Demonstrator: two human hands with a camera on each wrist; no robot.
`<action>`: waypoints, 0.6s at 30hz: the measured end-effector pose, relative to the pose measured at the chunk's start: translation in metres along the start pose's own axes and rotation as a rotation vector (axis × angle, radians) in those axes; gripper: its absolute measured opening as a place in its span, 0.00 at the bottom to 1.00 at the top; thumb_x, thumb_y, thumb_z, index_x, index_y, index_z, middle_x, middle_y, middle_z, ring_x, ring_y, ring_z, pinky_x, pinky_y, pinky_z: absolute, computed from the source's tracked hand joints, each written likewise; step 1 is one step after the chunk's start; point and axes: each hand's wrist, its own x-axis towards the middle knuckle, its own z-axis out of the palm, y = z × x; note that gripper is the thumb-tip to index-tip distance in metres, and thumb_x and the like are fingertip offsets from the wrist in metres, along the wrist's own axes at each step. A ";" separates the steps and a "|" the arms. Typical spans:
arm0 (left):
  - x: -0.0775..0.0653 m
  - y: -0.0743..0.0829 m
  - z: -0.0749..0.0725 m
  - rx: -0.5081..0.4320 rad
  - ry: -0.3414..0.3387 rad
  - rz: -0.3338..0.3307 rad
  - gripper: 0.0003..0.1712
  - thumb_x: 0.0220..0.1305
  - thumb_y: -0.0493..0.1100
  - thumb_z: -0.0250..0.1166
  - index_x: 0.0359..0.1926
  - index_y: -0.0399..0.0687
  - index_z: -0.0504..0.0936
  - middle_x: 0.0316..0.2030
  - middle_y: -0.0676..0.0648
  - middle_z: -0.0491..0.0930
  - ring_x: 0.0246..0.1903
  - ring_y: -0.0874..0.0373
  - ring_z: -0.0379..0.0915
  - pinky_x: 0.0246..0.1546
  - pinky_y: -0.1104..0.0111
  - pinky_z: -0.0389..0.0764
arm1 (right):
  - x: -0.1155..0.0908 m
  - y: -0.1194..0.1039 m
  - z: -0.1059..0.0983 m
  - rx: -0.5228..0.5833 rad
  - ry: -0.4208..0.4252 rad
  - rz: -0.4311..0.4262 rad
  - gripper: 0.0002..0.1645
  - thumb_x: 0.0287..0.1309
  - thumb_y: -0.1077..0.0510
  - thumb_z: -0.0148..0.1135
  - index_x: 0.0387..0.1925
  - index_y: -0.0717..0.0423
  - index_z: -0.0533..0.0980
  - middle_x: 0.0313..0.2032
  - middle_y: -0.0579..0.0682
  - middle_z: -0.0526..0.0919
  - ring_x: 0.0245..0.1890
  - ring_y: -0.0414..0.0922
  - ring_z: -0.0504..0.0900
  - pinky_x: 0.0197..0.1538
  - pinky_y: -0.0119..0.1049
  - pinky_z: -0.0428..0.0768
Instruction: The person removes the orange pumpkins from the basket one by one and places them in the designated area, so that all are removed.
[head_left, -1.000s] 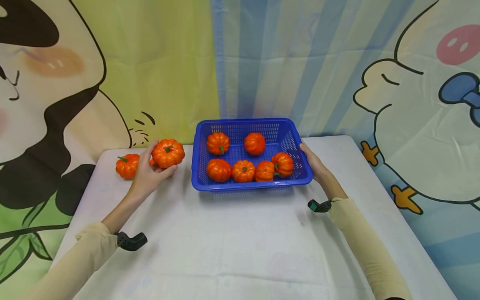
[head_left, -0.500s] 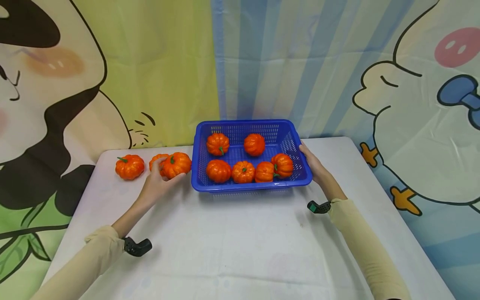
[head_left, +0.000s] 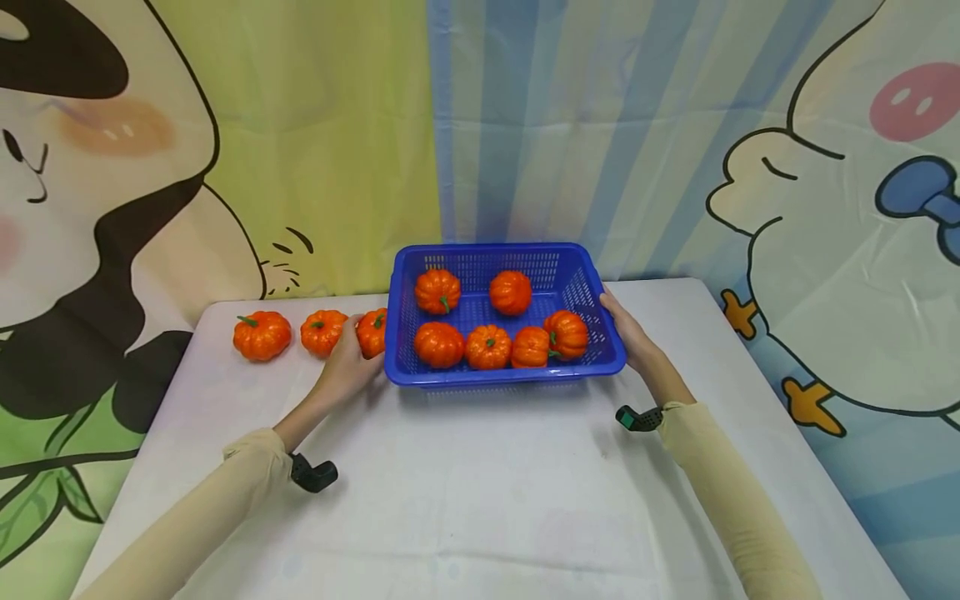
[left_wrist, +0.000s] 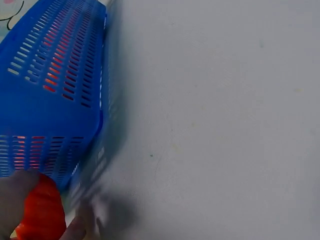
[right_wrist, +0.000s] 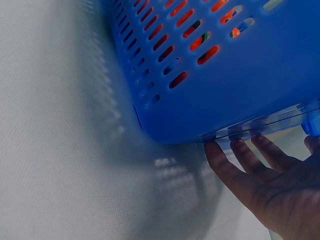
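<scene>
In the head view my left hand (head_left: 349, 364) holds a small orange pumpkin (head_left: 371, 332) just left of a blue plastic basket (head_left: 504, 377). The rim hides the pumpkin's right side. In the left wrist view its orange ribs (left_wrist: 42, 210) show between thumb and fingers, close by the basket's perforated wall (left_wrist: 50, 112). My right hand (head_left: 632, 333) touches the basket's right end. Seen from the right wrist, its fingertips (right_wrist: 215, 150) lie against the outside of the wall, the fingers nearly straight. Several more orange pumpkins (head_left: 488, 347) lie inside the basket.
Two pumpkins with green stems, one at the far left (head_left: 262, 336) and one nearer my left hand (head_left: 322, 332), lie on the white-covered table (head_left: 480, 492). Behind the table hangs a cartoon-printed curtain (head_left: 517, 125).
My left hand has carried its pumpkin rightward and down, from above the middle loose pumpkin to beside the basket. The right hand stays at the basket's right end.
</scene>
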 end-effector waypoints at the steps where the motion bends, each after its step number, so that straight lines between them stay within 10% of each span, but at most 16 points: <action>1: 0.003 0.001 0.002 0.007 0.007 -0.001 0.53 0.62 0.56 0.65 0.74 0.40 0.44 0.70 0.30 0.57 0.68 0.35 0.58 0.68 0.41 0.59 | 0.000 0.000 0.000 -0.003 0.002 0.002 0.35 0.76 0.43 0.24 0.75 0.36 0.28 0.78 0.46 0.32 0.78 0.53 0.38 0.78 0.52 0.39; 18: 0.024 0.000 0.021 0.077 0.069 0.022 0.44 0.64 0.43 0.60 0.72 0.32 0.47 0.68 0.27 0.55 0.68 0.33 0.56 0.71 0.44 0.57 | -0.002 0.000 -0.001 0.003 -0.009 -0.005 0.35 0.76 0.43 0.24 0.75 0.37 0.27 0.78 0.48 0.33 0.78 0.54 0.40 0.78 0.53 0.40</action>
